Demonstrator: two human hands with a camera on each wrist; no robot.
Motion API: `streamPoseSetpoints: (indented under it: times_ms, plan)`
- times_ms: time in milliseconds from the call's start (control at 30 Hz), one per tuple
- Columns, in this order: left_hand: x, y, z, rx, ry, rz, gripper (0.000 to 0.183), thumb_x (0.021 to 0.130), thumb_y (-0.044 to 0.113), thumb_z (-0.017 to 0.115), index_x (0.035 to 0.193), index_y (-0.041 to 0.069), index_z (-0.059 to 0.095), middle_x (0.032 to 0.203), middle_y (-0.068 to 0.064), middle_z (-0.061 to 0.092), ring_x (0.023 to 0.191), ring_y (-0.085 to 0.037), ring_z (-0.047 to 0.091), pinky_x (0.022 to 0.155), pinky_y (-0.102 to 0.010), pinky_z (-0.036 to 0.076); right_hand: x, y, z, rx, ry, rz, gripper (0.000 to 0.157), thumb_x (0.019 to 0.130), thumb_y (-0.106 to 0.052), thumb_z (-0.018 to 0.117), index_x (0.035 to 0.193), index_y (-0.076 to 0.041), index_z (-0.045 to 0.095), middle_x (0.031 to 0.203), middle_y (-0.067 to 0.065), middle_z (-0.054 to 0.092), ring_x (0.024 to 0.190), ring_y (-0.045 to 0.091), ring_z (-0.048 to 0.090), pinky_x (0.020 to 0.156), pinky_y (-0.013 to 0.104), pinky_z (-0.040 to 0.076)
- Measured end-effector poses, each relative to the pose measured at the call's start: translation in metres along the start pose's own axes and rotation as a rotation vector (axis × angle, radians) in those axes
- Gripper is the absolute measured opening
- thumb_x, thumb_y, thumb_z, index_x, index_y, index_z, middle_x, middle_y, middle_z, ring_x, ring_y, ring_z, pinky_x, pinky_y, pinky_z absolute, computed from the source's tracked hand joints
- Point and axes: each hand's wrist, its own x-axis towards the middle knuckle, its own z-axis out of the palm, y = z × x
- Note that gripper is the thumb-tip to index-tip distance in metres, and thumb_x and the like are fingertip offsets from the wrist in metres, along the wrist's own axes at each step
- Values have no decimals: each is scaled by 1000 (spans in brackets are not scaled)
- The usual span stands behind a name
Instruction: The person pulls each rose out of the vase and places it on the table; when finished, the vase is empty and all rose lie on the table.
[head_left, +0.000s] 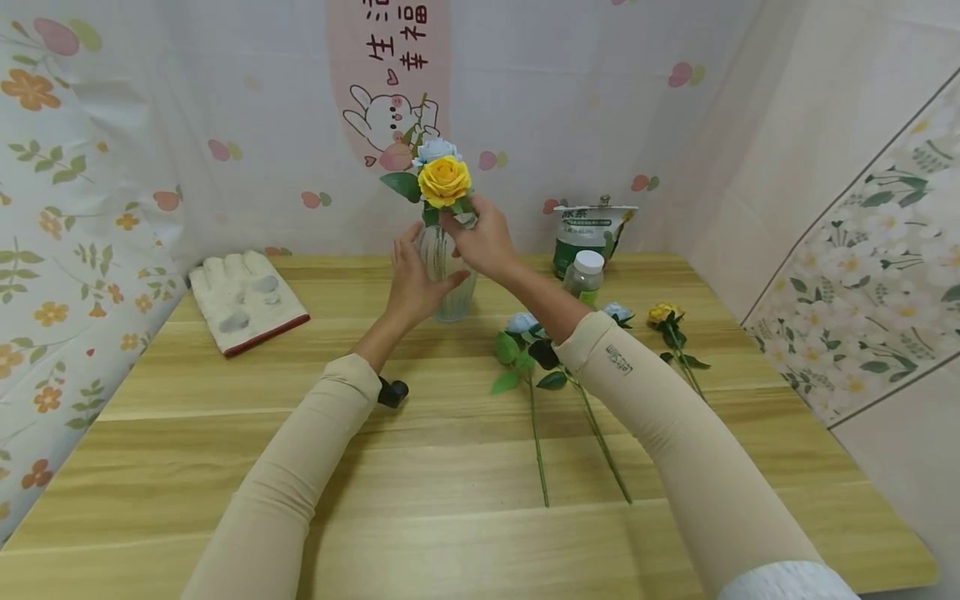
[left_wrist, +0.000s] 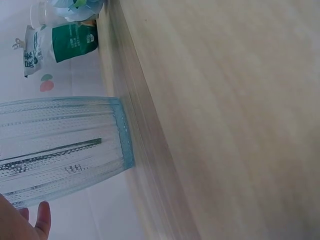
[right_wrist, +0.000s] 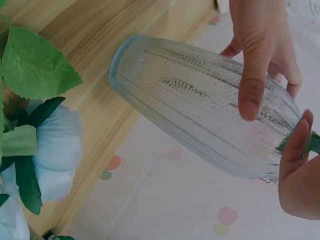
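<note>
A ribbed clear glass vase [head_left: 452, 307] stands upright toward the back of the table, its bluish base [left_wrist: 125, 132] on the wood. My left hand [head_left: 412, 285] steadies it from the left, thumb across the front and fingers round the far side, as the right wrist view shows. At the mouth, my right hand [head_left: 486, 242] pinches a yellow rose [head_left: 445, 181] just below its bloom. Behind that bloom a pale blue rose [head_left: 435, 150] rises above the vase, with a green leaf [head_left: 401, 185] to its left. A dark stem shows through the glass.
Two blue roses [head_left: 522, 323] and a yellow rose [head_left: 664, 313] lie on the right, partly under my right forearm. Behind are a lidded jar [head_left: 585, 275] and a green-white pouch [head_left: 592, 233]. White gloves [head_left: 247, 300] lie at left; a small black object [head_left: 393, 392] sits by my left sleeve.
</note>
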Motion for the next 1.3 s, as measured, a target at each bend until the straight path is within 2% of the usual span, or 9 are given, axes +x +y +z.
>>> streamPoseSetpoints:
  times_ms: [267, 500, 667, 867, 967, 1100, 1200, 1300]
  plan:
    - [-1, 0, -1, 11, -12, -26, 100, 81, 37, 82, 149, 3, 17, 151, -18, 24, 140, -31, 26, 114, -45, 29, -7, 1, -1, 45, -9, -78, 42, 104, -18, 52, 143, -10, 42, 126, 20, 62, 60, 39, 65, 47, 35, 50]
    - [-1, 0, -1, 14, -3, -8, 100, 80, 36, 83, 148, 2, 18, 152, -17, 24, 140, -32, 26, 114, -45, 29, -5, 7, -2, 15, -21, -56, 47, 100, -22, 61, 143, -10, 46, 128, 15, 62, 54, 27, 61, 51, 31, 50]
    - [-3, 1, -1, 1, -17, -16, 101, 80, 38, 83, 148, 3, 16, 152, -17, 23, 140, -31, 25, 114, -46, 29, -2, 9, -6, -21, -1, -80, 46, 96, -19, 67, 136, -3, 52, 115, 16, 66, 51, 26, 58, 52, 27, 49]
    - [-2, 1, 0, -1, -17, -31, 100, 81, 39, 82, 150, 5, 16, 148, -17, 24, 139, -31, 26, 113, -47, 30, 0, 9, -9, -14, 14, -115, 31, 97, -13, 63, 124, 2, 61, 92, 21, 67, 49, 21, 59, 53, 26, 48]
    - [-2, 1, 0, 4, -9, -25, 99, 81, 38, 82, 149, 5, 18, 147, -17, 25, 139, -32, 27, 114, -47, 30, 1, 5, -9, 26, 20, -102, 25, 98, -11, 60, 119, 2, 63, 91, 22, 67, 54, 31, 62, 53, 26, 50]
    - [-2, 1, 1, 5, -9, -24, 99, 81, 38, 82, 148, 5, 19, 149, -17, 24, 140, -32, 26, 114, -46, 29, 2, 0, -10, 76, 30, -91, 25, 98, -9, 60, 120, 1, 61, 98, 17, 68, 64, 45, 61, 55, 31, 52]
    - [-3, 1, 1, 2, -11, -25, 98, 82, 38, 82, 148, 4, 18, 150, -17, 23, 140, -32, 25, 114, -46, 29, 1, -2, -10, 50, 31, -99, 25, 98, -10, 60, 119, 1, 63, 91, 14, 67, 61, 41, 62, 58, 32, 54]
    - [-4, 2, 1, 1, -11, -23, 98, 82, 37, 82, 148, 4, 18, 149, -18, 24, 140, -32, 26, 115, -46, 28, 1, -2, -9, -10, 44, -112, 23, 98, -13, 60, 116, 1, 63, 77, 14, 62, 52, 27, 60, 56, 29, 52]
